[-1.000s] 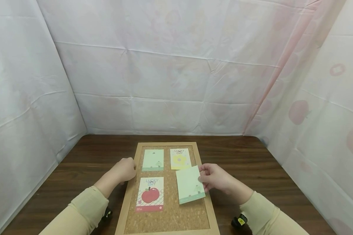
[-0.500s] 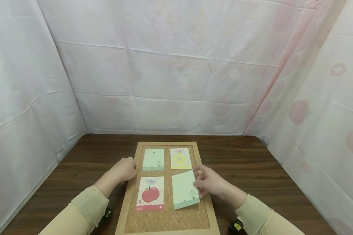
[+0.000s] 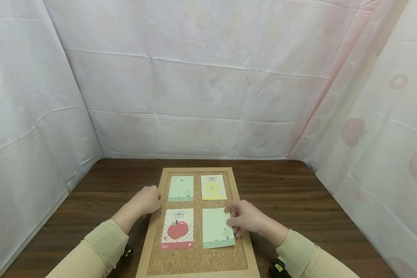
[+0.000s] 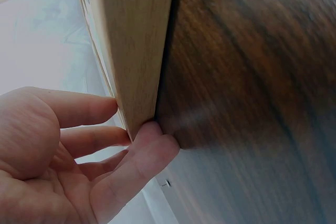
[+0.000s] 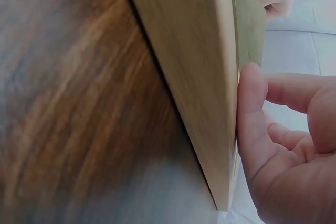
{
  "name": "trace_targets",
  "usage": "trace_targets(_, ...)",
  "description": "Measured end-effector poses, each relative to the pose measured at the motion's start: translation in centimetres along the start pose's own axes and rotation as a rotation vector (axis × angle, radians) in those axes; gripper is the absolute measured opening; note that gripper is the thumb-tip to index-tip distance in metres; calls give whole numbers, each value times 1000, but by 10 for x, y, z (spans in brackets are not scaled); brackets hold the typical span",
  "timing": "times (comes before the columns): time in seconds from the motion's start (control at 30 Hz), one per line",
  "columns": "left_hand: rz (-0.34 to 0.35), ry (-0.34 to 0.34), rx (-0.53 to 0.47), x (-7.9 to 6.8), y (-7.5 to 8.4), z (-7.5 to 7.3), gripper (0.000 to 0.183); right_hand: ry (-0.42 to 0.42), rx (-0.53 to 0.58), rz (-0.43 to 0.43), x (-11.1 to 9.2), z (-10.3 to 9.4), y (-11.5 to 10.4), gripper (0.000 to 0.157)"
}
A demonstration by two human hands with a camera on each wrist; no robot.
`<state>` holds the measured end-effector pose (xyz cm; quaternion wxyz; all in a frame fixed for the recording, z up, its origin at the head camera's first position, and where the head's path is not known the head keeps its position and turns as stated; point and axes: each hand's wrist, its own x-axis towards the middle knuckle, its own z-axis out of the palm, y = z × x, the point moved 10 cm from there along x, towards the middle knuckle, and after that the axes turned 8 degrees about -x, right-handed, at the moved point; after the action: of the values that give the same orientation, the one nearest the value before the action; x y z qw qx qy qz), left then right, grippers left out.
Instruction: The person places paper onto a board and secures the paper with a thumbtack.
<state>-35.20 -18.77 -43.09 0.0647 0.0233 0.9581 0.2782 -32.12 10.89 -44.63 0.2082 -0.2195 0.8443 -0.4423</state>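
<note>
A cork board [image 3: 198,264] with a pale wooden frame lies on the dark table. My left hand [image 3: 148,200] holds the frame's left side; in the left wrist view its fingers and thumb pinch the wooden edge [image 4: 134,45]. Over the lower right of the cork, my right hand [image 3: 246,218] pinches a pale green card [image 3: 215,227] by its right edge. That card [image 5: 249,35] stands slightly off the frame in the right wrist view. Fixed beside it is an apple card [image 3: 177,229]; above are another green card [image 3: 180,187] and a yellow flower card [image 3: 213,188].
The dark wooden table [image 3: 285,185] extends on both sides of the board. White printed sheets [image 3: 194,77] hang at the back and sides. A small pin-like metal thing [image 4: 167,183] shows near the frame in the left wrist view.
My right hand has brought the green card left and down and turned it straighter, level with the apple card. It no longer overlaps the yellow flower card. My left hand has stayed put.
</note>
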Motion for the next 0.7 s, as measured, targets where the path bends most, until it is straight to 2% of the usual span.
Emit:
trace_targets(0.3, 16, 5, 8, -1, 1, -1, 16, 28, -171, -4, 4, 0, 0, 30)
trace_targets(0.53, -13, 0, -6, 2, -1, 0, 16, 50, -225, -9, 5, 0, -3, 32)
trace_targets(0.7, -4, 0, -9, 1, 0, -1, 15, 62, -290, -18, 5, 0, -7, 33)
